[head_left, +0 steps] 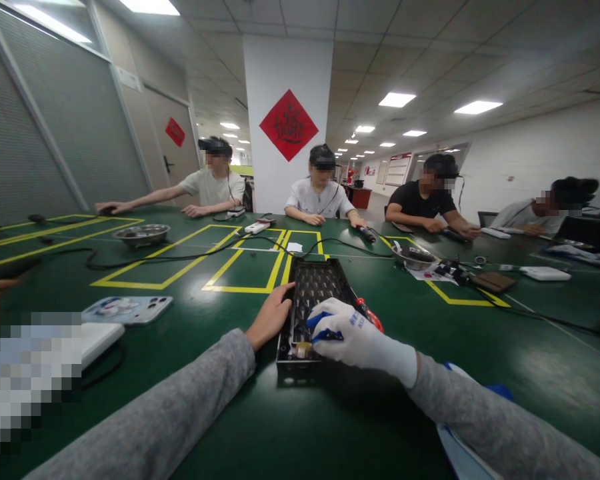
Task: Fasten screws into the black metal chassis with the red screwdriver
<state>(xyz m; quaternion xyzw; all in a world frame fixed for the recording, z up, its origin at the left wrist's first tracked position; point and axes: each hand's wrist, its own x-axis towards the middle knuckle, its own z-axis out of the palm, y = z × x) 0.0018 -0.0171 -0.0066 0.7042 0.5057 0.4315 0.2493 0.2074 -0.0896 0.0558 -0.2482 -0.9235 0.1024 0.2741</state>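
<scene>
A long black case (285, 360) lies lengthwise before me on the green table, with rows of small metallic pieces like screwdriver bits (317, 283) inside. My left hand (274, 315), bare, holds the case by its left side, fingers closed against the wall. In a white glove with blue fingertips, my right hand (347, 333) is over the near half of the case, fingers curled in a pinch. Whatever is between them is hidden. A small yellowish piece (303, 350) sits at the near end. Beside the right wall lies a red and black handle (370, 315).
A phone (127, 310) and a white box-shaped thing (100, 340) are at left. Metal bowls (143, 235) (413, 255) stand farther off. Black cables (205, 253) cross the yellow tape outlines. Several people sit opposite. A blue and white glove (463, 447) lies under my right forearm.
</scene>
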